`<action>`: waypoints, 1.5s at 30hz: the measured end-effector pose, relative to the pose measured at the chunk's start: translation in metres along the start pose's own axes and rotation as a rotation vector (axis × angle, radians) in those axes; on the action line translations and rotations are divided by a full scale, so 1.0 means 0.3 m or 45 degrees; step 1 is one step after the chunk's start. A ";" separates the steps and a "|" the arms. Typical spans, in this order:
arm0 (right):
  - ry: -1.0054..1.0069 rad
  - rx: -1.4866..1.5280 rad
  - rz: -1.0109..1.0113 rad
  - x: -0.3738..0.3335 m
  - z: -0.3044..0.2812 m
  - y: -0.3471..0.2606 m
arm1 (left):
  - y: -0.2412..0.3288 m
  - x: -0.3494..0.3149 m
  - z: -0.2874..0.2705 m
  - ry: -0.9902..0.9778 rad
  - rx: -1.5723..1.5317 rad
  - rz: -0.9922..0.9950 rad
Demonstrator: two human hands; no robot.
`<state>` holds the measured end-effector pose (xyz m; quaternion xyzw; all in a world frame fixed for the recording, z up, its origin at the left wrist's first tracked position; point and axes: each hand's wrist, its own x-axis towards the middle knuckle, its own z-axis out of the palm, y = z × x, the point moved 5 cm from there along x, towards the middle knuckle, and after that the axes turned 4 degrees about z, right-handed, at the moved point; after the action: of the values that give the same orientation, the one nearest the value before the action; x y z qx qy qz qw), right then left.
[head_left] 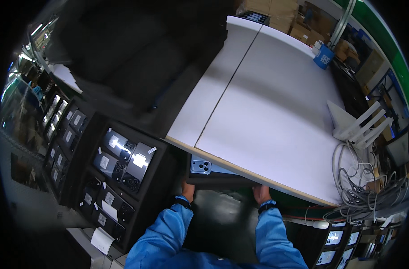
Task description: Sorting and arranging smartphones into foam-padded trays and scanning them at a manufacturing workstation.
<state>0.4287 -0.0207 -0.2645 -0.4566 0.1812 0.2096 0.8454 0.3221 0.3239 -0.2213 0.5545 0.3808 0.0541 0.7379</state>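
Observation:
Just under the near edge of the white table (276,121) is a black foam tray (224,181). A light blue smartphone (201,166) with a camera cluster lies in it, and a second light blue surface shows beside it. The tabletop hides the tray's far part. My left hand (188,191) grips the tray's near left corner. At its near right end, my right hand (261,194) holds the other side. The fingers of both hands are partly hidden by the tray. Blue sleeves with dark cuffs cover my forearms.
On my left stands a black foam tray (90,172) of dark smartphones with paper labels, with more trays beyond. A white router (354,125) and coiled grey cables (361,179) sit at the table's right. A blue container (323,57) stands at the far right corner. Phones lie in racks (334,237) lower right.

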 end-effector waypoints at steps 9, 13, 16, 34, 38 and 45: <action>-0.033 0.160 0.064 -0.547 0.070 0.054 | -0.014 -0.380 -0.139 0.036 0.136 0.129; 0.047 0.185 0.336 -0.800 0.009 0.168 | -0.300 -0.522 -0.385 0.189 -0.020 -0.116; 0.617 0.270 0.425 -0.992 0.063 0.196 | -0.450 -0.615 -0.595 -0.089 0.167 0.034; 0.036 -0.543 1.143 -1.182 0.183 0.397 | -0.437 -1.095 -0.815 0.209 -0.158 -0.437; -0.104 -0.354 1.007 -1.209 0.152 0.455 | -0.486 -1.113 -0.781 -0.569 0.966 -0.261; 0.249 -0.352 0.566 -1.566 -0.385 0.615 | -0.238 -1.465 -0.242 -1.400 1.193 -0.189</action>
<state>-0.0782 -0.1160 -0.2187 -0.5346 0.3274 0.3678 0.6868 -0.0568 0.1325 -0.0690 0.7322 -0.0255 -0.4516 0.5093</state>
